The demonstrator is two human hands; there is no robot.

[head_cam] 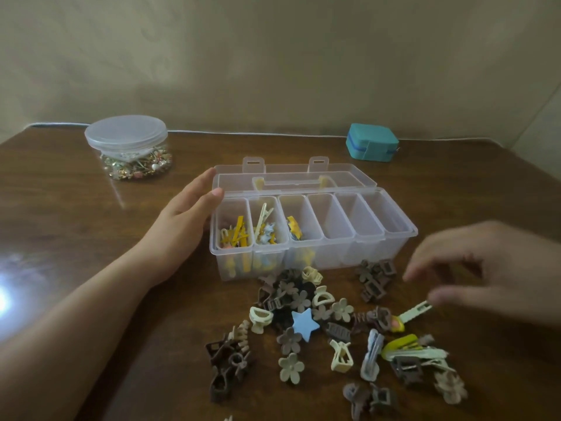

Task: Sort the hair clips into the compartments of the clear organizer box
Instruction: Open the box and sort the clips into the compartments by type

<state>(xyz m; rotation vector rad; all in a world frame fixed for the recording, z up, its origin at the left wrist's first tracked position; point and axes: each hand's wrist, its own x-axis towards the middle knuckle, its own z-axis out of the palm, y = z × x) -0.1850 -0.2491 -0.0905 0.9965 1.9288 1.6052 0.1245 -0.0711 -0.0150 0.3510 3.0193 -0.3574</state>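
Observation:
The clear organizer box (368,249) stands open in the middle of the table, its lid (288,177) folded back. Its three leftmost compartments hold yellow, cream and blue clips; the others look empty. A pile of hair clips (306,302) lies in front of it: brown and beige flowers, claw clips, a blue star clip (304,326), and yellow and pale snap clips (409,349). My left hand (185,214) rests flat against the box's left end, fingers apart, holding nothing. Blurred, my right hand (485,268) hovers over the right side of the pile, fingers curled and empty.
A lidded clear jar (130,147) of small gold and pearl trinkets stands at the back left. At the back right sits a teal zipped case (372,146). The wooden table (76,223) ends at a beige wall behind.

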